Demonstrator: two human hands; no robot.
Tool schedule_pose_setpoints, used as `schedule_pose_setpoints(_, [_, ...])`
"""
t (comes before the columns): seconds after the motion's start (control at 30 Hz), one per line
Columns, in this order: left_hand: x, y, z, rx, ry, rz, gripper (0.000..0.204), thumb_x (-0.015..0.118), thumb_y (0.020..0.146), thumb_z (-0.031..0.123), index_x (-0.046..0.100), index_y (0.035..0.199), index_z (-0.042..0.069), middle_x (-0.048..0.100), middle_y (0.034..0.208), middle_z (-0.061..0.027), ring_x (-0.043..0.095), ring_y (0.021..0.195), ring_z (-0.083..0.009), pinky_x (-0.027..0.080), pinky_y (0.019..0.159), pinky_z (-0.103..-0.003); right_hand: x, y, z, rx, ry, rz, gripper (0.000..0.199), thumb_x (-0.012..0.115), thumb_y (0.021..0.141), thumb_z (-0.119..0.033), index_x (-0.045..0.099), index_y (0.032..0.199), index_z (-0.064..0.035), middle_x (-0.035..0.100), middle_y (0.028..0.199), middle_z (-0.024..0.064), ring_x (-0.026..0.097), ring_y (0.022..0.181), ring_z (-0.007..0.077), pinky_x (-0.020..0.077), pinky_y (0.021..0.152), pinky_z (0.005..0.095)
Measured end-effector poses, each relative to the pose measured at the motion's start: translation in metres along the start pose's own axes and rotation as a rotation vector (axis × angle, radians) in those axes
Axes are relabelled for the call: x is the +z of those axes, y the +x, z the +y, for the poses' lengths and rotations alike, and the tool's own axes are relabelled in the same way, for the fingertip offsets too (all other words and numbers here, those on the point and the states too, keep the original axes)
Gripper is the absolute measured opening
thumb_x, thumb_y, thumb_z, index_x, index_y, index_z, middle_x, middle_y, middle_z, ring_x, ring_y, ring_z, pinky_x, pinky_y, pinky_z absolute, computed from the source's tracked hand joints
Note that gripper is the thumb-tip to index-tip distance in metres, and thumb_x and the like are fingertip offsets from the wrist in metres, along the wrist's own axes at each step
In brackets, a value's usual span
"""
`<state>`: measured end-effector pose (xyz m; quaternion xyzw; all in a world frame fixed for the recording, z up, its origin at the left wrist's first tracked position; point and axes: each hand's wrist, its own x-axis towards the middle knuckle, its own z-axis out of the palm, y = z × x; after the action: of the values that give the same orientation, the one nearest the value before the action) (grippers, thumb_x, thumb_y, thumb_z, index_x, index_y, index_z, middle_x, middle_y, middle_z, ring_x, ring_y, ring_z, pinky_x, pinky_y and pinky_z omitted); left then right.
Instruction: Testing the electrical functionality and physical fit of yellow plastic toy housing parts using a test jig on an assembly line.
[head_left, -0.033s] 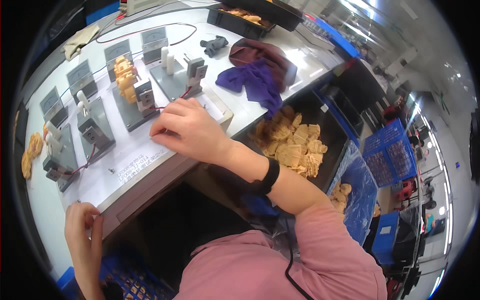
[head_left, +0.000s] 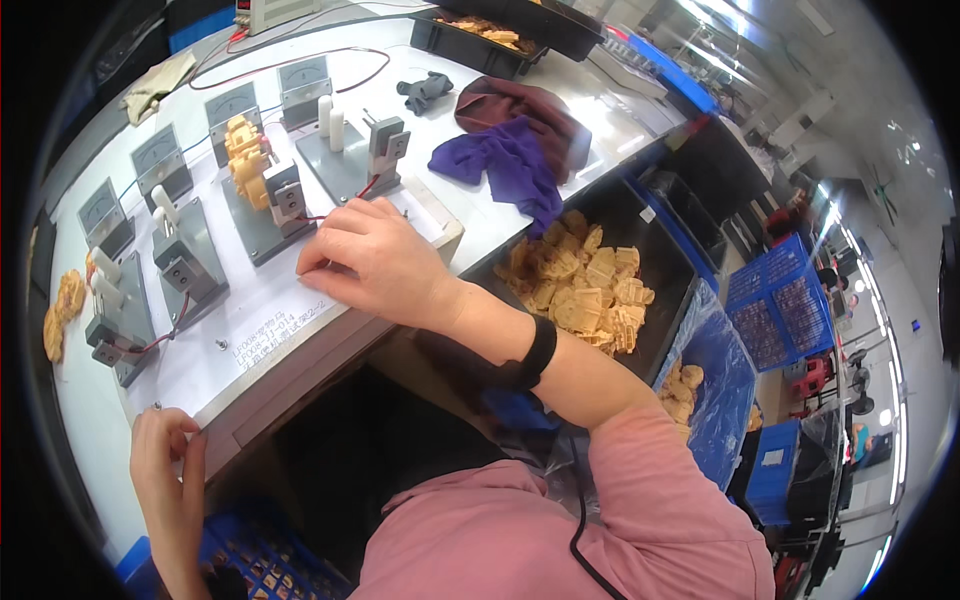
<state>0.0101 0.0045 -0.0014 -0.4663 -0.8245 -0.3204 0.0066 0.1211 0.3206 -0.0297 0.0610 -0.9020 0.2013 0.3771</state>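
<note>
Seen from above at a white workbench: right hand resting palm-down on the bench top, fingers curled close together with the tips pressed at the front edge of a grey metal fixture, just below its thin red wire; whether anything is pinched between them cannot be told. Left hand down at the near edge of the bench, fingers bent in toward each other, holding nothing that shows. Standing on the fixture beside the right hand, a yellow plastic part, knobbly and ridged, upright against a small grey block. Judged by its look: light, stiff and somewhat brittle at the thin ribs, with a dry surface that should not slip; best taken by its broad flat sides between thumb and forefinger rather than by the projecting teeth. Further fixtures of the same sort ranged along the bench to the left, each backed by a small grey meter with a dial face. More tan parts heaped in a black tray to the right, well apart from the hands. Purple cloth bunched on the bench beyond, near a dark glove. Blue crate below the left hand.
</note>
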Motion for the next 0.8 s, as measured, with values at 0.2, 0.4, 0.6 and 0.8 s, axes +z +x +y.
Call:
schedule_pose_setpoints(0.2, [0.0022, 0.0014, 0.0039, 0.005, 0.023, -0.006, 0.018, 0.062, 0.083, -0.011, 0.053, 0.092, 0.002, 0.041, 0.080, -0.0082, 0.043, 0.070, -0.0203, 0.036, 0.064, -0.032, -0.0046, -0.0044, 0.0017, 0.007, -0.018, 0.006, 0.009, 0.077, 0.083, -0.016, 0.070, 0.088, -0.0146, 0.064, 0.086, 0.0002, 0.061, 0.090, 0.0216, 0.0430, 0.084, 0.0360])
schedule_pose_setpoints(0.4, [0.0007, -0.0003, 0.0030, 0.004, 0.023, -0.002, 0.019, 0.063, 0.082, -0.011, 0.053, 0.092, 0.003, 0.040, 0.080, -0.0079, 0.042, 0.070, -0.0202, 0.035, 0.064, -0.032, -0.0024, -0.0045, 0.0010, 0.004, -0.028, 0.005, 0.009, 0.077, 0.082, -0.017, 0.070, 0.088, -0.0151, 0.064, 0.086, 0.0002, 0.061, 0.090, 0.0219, 0.0434, 0.084, 0.0361])
schedule_pose_setpoints(0.6, [0.0001, 0.0002, 0.0046, -0.009, 0.017, -0.004, 0.019, 0.063, 0.083, -0.011, 0.053, 0.092, 0.003, 0.040, 0.080, -0.0077, 0.042, 0.070, -0.0200, 0.034, 0.063, -0.032, -0.0026, -0.0034, 0.0010, -0.001, -0.038, 0.011, 0.010, 0.078, 0.082, -0.017, 0.070, 0.088, -0.0146, 0.064, 0.087, 0.0004, 0.061, 0.091, 0.0220, 0.0435, 0.085, 0.0360])
schedule_pose_setpoints(0.8, [-0.0005, -0.0003, 0.0037, -0.008, 0.016, -0.007, 0.019, 0.063, 0.083, -0.010, 0.053, 0.093, 0.003, 0.040, 0.081, -0.0078, 0.042, 0.071, -0.0198, 0.034, 0.063, -0.032, -0.0032, -0.0034, 0.0000, 0.003, -0.035, -0.004, 0.010, 0.077, 0.082, -0.017, 0.070, 0.088, -0.0141, 0.065, 0.088, 0.0005, 0.062, 0.092, 0.0219, 0.0438, 0.085, 0.0360])
